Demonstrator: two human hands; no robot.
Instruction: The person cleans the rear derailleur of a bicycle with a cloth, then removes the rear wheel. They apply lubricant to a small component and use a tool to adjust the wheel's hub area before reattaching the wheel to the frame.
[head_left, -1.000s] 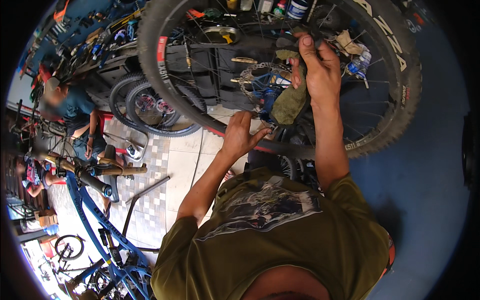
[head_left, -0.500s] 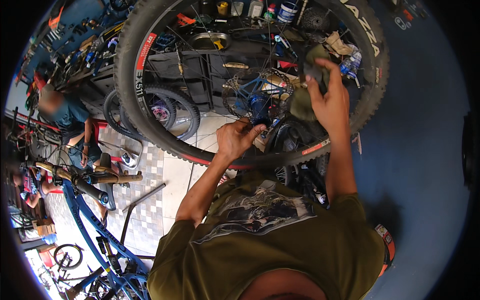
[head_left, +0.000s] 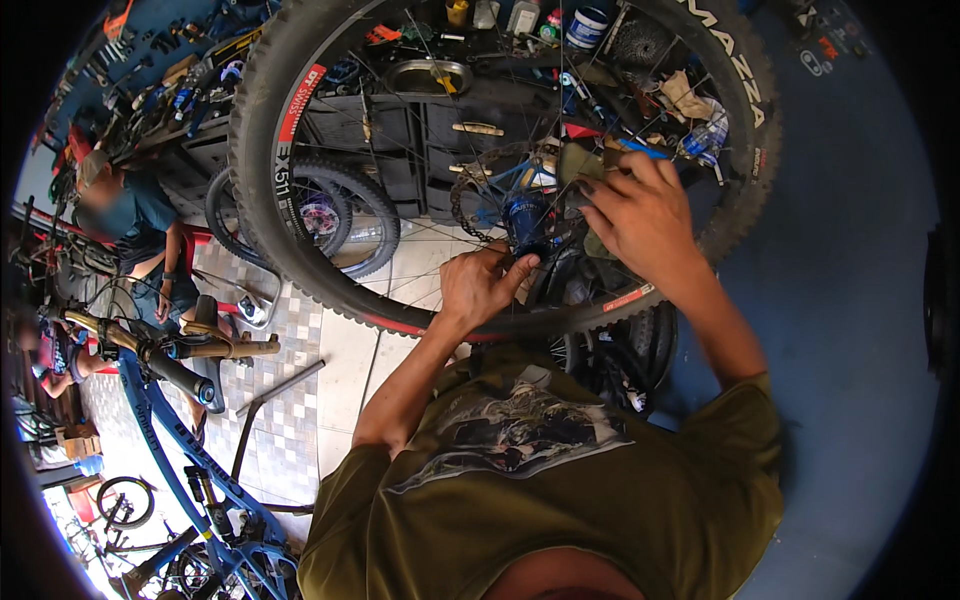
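Observation:
A large bicycle wheel (head_left: 262, 170) with a knobby black tyre is held up in front of me. My left hand (head_left: 476, 286) is closed around the near end of its blue hub (head_left: 526, 216), thumb against the hub's end. Beyond the hub sits a disc brake rotor (head_left: 468, 200) with a blue centre. My right hand (head_left: 645, 222) is inside the rim, right of the hub, with its fingers pinched on an olive-green rag (head_left: 578, 162). The rag hangs beside the rotor among the spokes; whether it touches the rotor I cannot tell.
A workbench (head_left: 385, 130) with a metal tray (head_left: 428, 78), bottles and tools stands behind the wheel. Smaller wheels (head_left: 350, 215) lean against it. At left are a blue bike frame (head_left: 165, 430) and a seated person (head_left: 140, 215). A blue wall (head_left: 830, 300) rises at right.
My right hand has moved left and slightly down with the rag, closer to the hub, and its fingers have curled in. The left hand stays on the hub.

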